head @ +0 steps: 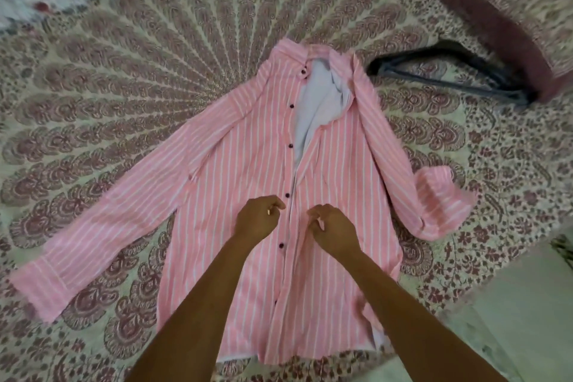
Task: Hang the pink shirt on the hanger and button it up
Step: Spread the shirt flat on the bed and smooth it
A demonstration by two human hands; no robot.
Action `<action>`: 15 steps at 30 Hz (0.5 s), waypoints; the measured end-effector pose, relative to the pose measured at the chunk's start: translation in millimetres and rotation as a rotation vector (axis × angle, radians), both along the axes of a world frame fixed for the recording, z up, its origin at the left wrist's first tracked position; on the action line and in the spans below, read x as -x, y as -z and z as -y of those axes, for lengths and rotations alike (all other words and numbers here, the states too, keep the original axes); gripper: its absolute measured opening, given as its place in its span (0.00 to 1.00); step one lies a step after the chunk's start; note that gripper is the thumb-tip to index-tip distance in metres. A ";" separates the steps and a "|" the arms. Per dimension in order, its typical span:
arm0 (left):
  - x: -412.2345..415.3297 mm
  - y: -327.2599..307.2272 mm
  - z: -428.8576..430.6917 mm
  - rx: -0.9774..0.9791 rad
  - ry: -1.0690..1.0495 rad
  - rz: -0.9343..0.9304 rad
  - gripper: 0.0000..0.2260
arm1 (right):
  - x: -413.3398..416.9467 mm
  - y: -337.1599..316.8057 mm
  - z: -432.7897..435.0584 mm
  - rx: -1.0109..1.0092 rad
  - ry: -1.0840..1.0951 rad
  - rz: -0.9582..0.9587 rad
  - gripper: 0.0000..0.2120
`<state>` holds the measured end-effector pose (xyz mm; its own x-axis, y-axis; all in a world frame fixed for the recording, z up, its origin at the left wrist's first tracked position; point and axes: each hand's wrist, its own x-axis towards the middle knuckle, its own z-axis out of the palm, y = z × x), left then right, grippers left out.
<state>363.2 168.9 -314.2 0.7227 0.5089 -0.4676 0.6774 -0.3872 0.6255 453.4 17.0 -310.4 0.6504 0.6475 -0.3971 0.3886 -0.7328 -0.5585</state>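
Shirt [248, 183] flat on bedspread [124, 71], top unbuttoned. Left hand [257, 220] and right hand [333, 231] flank placket, fingers curled, pinch unclear. Hanger [449, 74] right of collar.

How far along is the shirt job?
Early. The shirt lies face up on the bed, open at the top. Both hands, left and right, work at the placket mid-shirt. The hanger lies apart, unused; hanging and the upper buttons remain.

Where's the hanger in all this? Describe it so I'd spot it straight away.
Start at the pink striped shirt spread flat on the patterned bedspread. Look just past its collar, toward the upper right: the hanger lies there flat, apart from the shirt. It is the only dark, thin, triangular frame among the soft fabrics.
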 end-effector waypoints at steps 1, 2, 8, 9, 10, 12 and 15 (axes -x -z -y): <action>-16.1 1.3 -9.2 -0.016 -0.001 0.008 0.10 | -17.0 1.0 -8.8 0.010 0.014 0.013 0.12; -34.1 3.4 -19.2 -0.025 -0.003 0.013 0.10 | -36.2 4.6 -18.4 0.018 0.026 0.028 0.12; -137.4 18.7 -71.9 -0.106 0.008 0.093 0.11 | -125.8 29.8 -58.2 -0.057 0.177 0.076 0.11; -156.6 23.3 -81.5 -0.131 0.013 0.115 0.11 | -141.8 35.7 -66.7 -0.070 0.243 0.065 0.12; -174.6 27.2 -91.3 -0.161 0.021 0.136 0.12 | -158.9 44.0 -74.4 -0.099 0.309 0.037 0.12; -201.1 30.4 -106.7 -0.223 0.044 0.150 0.13 | -184.6 48.7 -90.7 -0.201 0.518 -0.121 0.09; -232.7 36.7 -122.9 -0.274 0.064 0.131 0.15 | -218.5 59.0 -116.0 -0.285 0.814 -0.203 0.10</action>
